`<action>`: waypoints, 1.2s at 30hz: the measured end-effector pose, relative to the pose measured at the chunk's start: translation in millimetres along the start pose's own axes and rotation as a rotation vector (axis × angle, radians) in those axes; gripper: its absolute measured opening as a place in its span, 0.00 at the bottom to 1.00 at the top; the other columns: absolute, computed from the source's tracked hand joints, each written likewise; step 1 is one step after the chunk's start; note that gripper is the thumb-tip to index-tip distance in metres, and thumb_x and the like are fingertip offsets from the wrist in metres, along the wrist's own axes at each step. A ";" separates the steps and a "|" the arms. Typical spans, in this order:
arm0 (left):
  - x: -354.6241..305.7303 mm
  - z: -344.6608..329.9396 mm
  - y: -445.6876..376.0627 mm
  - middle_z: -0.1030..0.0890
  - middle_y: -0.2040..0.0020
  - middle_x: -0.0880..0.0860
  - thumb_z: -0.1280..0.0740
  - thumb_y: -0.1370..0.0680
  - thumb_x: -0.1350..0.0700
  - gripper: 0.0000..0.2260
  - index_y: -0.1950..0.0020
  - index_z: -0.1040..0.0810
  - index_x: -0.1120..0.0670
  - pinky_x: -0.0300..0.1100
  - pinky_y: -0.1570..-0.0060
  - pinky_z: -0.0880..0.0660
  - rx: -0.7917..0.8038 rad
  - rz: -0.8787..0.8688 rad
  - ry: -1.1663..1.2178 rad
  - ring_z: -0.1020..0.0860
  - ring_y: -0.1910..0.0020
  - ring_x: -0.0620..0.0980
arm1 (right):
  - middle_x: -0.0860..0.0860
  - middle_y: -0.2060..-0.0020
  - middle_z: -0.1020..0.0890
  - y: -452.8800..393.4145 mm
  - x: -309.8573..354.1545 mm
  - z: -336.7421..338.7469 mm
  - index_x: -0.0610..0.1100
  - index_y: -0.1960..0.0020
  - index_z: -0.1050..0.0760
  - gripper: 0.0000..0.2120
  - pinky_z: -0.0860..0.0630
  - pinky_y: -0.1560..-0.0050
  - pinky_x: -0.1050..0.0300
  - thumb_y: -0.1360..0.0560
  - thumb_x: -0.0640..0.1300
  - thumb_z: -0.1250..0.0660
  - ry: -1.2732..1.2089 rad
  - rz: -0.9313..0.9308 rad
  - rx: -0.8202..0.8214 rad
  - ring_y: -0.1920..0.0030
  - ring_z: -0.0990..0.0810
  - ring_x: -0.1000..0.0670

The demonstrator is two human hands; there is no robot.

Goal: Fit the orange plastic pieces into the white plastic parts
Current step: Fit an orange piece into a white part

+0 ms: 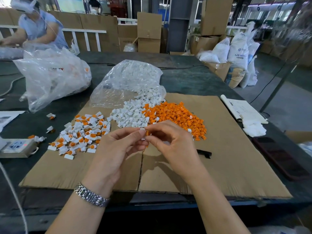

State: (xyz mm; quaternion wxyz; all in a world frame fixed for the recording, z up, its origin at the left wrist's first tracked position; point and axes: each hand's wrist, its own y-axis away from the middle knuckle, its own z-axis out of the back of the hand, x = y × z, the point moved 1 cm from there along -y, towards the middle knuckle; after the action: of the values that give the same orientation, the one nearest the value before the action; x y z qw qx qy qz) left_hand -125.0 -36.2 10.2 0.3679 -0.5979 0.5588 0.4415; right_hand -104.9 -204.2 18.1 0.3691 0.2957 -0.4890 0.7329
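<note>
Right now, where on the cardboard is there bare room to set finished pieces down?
Bare cardboard sheet lies right of the orange pile, beyond the black tool, and along the near edge below the assembled pile. The far middle is crowded: white pile, orange pile, both hands.

Matt cardboard sheet [236, 157]; glossy metal watchband [91, 195].

My hands [145, 142] meet above the cardboard sheet [228, 166], which lies on the table [194, 78]. Loose-piece heap [177, 115] sits behind them, to the R; unfilled-part heap [130, 115] is just L of it, touching, spilling from the bag [125, 81] behind. Assembled units [81, 134] lie far L. Papers [243, 108] lie off the sheet's R edge.
</note>
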 end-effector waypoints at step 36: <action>-0.1 2.5 -7.1 0.14 0.59 0.58 0.21 0.36 0.59 0.07 0.59 0.11 0.55 0.37 0.62 0.19 -0.096 0.036 0.083 0.15 0.62 0.51 | 0.50 0.52 0.28 0.7 -38.6 29.7 0.48 0.50 0.30 0.07 0.39 0.67 0.64 0.19 0.52 0.40 0.835 -0.396 0.406 0.57 0.29 0.53</action>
State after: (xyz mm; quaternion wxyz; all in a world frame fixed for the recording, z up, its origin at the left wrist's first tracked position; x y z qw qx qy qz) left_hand -118.2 -33.0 9.1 0.3072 -0.6224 0.5628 0.4490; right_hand -82.0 -241.9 -2.6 0.6001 0.1304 -0.0817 0.7850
